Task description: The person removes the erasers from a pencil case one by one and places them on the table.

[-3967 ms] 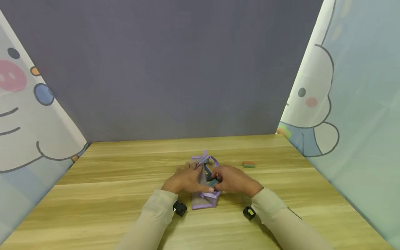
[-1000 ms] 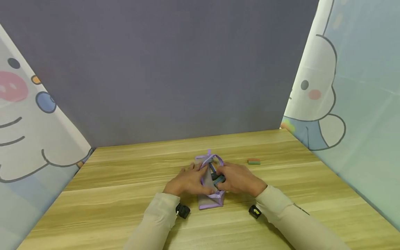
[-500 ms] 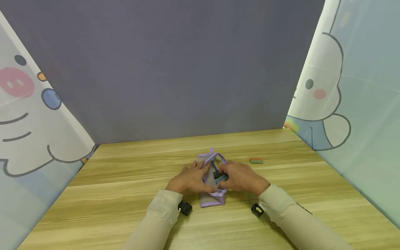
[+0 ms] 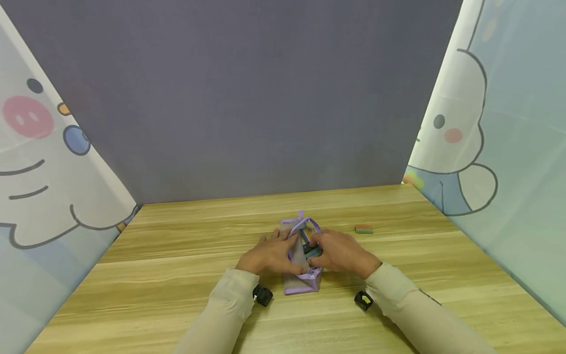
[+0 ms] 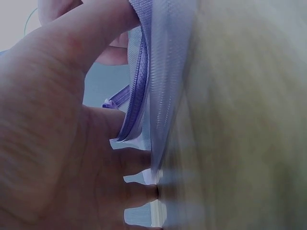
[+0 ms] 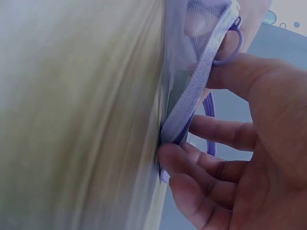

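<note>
A grey mesh zip pouch with purple trim (image 4: 297,283) lies on the table, its zipped mouth spread apart. My left hand (image 4: 270,255) holds its left edge, thumb toward the front and fingers spread along the side. On the other side my right hand (image 4: 342,253) grips the right edge with bent fingers. In the right wrist view the thumb is by a purple ring pull (image 6: 235,48) and other fingertips meet the zip tape (image 6: 192,96). Inside the mouth show a dark item and a blue-green strip (image 4: 314,252), partly hidden by my right fingers.
A small red and green piece (image 4: 364,229) lies to the right, beyond my right hand. The wooden table (image 4: 177,250) runs back to a grey panel (image 4: 265,98), with cartoon-printed curtains (image 4: 522,147) on both sides.
The head view has shifted slightly, so everything sits a little further right in the frame. Both hands stay on the pouch, with hardly any motion.
</note>
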A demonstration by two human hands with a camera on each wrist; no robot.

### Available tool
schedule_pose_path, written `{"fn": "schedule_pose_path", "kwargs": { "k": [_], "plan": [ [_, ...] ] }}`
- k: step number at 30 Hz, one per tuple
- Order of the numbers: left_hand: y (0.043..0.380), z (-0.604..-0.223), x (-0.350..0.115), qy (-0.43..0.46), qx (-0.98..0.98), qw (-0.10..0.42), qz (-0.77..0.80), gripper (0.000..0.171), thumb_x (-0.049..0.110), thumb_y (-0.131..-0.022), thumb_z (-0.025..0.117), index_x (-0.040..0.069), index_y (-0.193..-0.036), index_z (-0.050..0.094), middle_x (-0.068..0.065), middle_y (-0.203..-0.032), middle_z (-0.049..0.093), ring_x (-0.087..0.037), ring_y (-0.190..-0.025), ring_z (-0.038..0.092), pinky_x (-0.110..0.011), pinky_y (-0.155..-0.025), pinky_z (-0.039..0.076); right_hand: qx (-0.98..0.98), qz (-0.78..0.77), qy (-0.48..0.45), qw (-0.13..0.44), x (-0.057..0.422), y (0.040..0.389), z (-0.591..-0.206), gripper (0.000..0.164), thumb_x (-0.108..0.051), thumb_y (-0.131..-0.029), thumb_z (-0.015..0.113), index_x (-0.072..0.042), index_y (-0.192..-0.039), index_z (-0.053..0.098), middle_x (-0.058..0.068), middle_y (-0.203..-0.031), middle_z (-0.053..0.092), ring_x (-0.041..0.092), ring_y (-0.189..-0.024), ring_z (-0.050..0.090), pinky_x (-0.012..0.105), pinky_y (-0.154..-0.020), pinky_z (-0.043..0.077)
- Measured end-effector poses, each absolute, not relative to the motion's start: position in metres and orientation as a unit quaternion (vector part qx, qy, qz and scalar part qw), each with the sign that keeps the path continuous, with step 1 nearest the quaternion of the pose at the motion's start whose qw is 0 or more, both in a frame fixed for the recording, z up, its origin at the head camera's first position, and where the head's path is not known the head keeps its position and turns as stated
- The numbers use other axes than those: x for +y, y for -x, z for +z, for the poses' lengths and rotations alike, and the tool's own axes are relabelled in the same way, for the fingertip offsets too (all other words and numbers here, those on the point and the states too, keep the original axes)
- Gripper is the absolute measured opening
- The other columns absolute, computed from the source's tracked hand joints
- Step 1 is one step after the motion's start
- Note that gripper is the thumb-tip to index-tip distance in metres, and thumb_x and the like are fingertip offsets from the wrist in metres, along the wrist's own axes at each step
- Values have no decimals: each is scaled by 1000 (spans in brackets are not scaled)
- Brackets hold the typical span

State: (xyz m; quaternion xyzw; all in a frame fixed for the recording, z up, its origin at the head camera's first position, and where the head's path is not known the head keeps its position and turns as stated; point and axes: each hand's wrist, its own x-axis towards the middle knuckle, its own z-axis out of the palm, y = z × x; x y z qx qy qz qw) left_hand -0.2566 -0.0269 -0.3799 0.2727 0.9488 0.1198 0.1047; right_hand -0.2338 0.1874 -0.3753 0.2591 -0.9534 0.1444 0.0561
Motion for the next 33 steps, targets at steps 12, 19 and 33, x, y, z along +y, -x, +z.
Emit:
{"fn": "schedule_pose_path", "kwargs": {
  "k": [12, 19, 33],
  "plan": [
    [260, -379, -25, -278, 948, 94, 123, 108, 70, -77, 66, 17, -161, 24, -13, -165, 18, -44, -149, 13, -66, -115, 12, -956, 137, -248, 74, 191, 237, -371, 27, -35, -83, 79, -16, -100, 70, -5, -92, 65, 9, -71, 53, 32, -59, 47],
    [259, -390, -28, -281, 948, 89, 120, 106, 69, -77, 67, 15, -160, 28, -14, -164, 21, -46, -148, 16, -68, -113, 14, -953, 134, -264, 70, 192, 234, -377, 26, -35, -83, 78, -16, -100, 71, -5, -93, 65, 8, -71, 54, 30, -59, 47],
    [259, -389, -29, -286, 946, 88, 127, 107, 70, -77, 67, 14, -160, 28, -17, -164, 20, -48, -147, 16, -69, -112, 15, -954, 160, -248, 55, 191, 234, -372, 24, -35, -83, 78, -17, -98, 73, -5, -94, 65, 9, -73, 54, 32, -61, 48]
  ]
}}
